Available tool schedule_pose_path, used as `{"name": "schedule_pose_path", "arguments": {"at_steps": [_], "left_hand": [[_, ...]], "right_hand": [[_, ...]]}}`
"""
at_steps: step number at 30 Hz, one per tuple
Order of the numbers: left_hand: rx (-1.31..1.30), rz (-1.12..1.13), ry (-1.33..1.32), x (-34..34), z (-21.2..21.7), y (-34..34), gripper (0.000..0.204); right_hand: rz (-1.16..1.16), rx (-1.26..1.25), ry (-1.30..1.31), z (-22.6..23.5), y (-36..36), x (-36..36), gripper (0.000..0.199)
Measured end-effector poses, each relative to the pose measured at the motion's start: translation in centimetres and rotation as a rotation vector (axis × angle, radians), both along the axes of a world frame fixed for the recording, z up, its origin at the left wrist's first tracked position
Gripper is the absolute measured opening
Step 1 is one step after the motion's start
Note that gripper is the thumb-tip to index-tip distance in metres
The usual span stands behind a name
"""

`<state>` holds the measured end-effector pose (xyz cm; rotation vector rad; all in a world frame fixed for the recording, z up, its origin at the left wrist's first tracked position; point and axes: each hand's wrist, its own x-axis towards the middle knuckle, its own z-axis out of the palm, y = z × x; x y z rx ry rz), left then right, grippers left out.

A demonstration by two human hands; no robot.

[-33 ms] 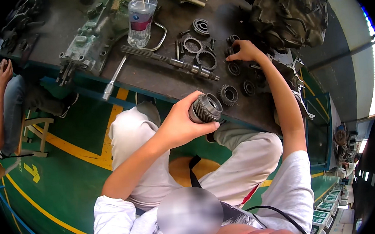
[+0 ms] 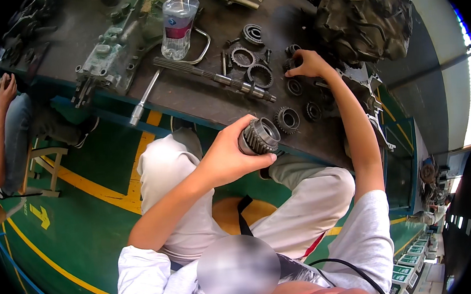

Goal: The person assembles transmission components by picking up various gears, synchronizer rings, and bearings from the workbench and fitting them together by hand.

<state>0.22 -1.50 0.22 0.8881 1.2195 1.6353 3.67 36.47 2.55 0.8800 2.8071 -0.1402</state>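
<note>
I have my left hand [image 2: 223, 162] wrapped around a toothed gear [image 2: 259, 136] in the middle of the frame, fingers clamped on its sides, holding it over my lap just off the near edge of the workbench [image 2: 187, 98]. My right hand [image 2: 307, 64] is stretched to the upper right, fingertips resting on a small dark gear [image 2: 290, 65] lying on the bench; I cannot tell whether they have actually closed on it.

My worry is the held gear: it looks heavy and oily, it hangs past the bench edge, and if my grip slackens it drops onto my legs or the green floor [image 2: 87, 225]. Reaching across with my right arm could also brush the loose rings [image 2: 260, 74] and the long splined shaft [image 2: 213, 77] and roll one off the edge. The clear water bottle [image 2: 179, 20] at the top stands upright with its pink cap on, partly filled; a knock would tip it among the parts. The big housing [image 2: 363, 15] in the upper right looks open-sided, but I cannot see what sits inside.
</note>
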Motion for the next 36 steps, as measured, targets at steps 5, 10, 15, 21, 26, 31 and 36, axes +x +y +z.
{"name": "schedule_pose_path", "arguments": {"at_steps": [5, 10, 15, 21, 26, 31, 36], "left_hand": [[0.000, -0.013, -0.012, -0.1, 0.5, 0.0, 0.041], [-0.007, -0.051, -0.030, -0.1, 0.3, 0.0, 0.040], [-0.020, -0.047, -0.027, -0.2, 0.1, 0.0, 0.039], [0.002, -0.038, -0.036, -0.1, 0.8, -0.1, 0.038], [-0.045, -0.076, -0.035, -0.6, 1.1, -0.3, 0.041], [-0.037, -0.080, -0.028, -0.6, 1.3, -0.1, 0.041], [-0.005, -0.016, -0.047, -0.2, 1.1, 0.1, 0.035]], "right_hand": [[0.010, -0.045, 0.382, 2.1, 0.7, -0.7, 0.074], [-0.352, -0.970, 0.708, 2.3, 0.8, -4.7, 0.048], [-0.517, -1.237, 0.885, 1.2, -1.0, -8.9, 0.046], [-0.580, -1.179, 0.864, -0.4, 0.4, -11.4, 0.051], [-0.347, -0.879, 0.983, -3.3, 0.5, -12.3, 0.057], [-0.262, -0.486, 1.262, -4.6, 1.9, -12.6, 0.048], [-0.057, -0.461, 1.127, -3.5, 2.2, -12.8, 0.032]]}}
